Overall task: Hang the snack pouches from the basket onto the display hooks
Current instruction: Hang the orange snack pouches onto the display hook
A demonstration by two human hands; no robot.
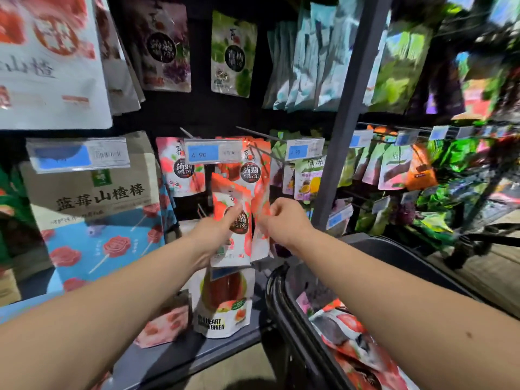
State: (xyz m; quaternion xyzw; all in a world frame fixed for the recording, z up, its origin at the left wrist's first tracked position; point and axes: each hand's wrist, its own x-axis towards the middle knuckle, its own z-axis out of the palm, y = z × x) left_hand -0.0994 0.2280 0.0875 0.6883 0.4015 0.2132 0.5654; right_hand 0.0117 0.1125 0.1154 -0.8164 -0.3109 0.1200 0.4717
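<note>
Both my hands are raised in front of the display. My left hand (218,225) grips a red-and-white snack pouch (232,212) from its left side. My right hand (284,218) pinches the edge of a second red pouch (260,220) just behind it. Both pouches hang below a metal display hook (261,152) that carries more red pouches (250,167). A blue price tag (212,153) sits at the hook's tip. The black basket (284,302) stands at the lower right, and several red pouches (354,342) lie inside it.
Hanging pouches fill the rack above and to the right, past a grey upright post (346,119). A brown-and-blue boxed snack (92,209) stands on the left. A white stand-up pouch (225,305) sits on the grey shelf (174,358) below my hands.
</note>
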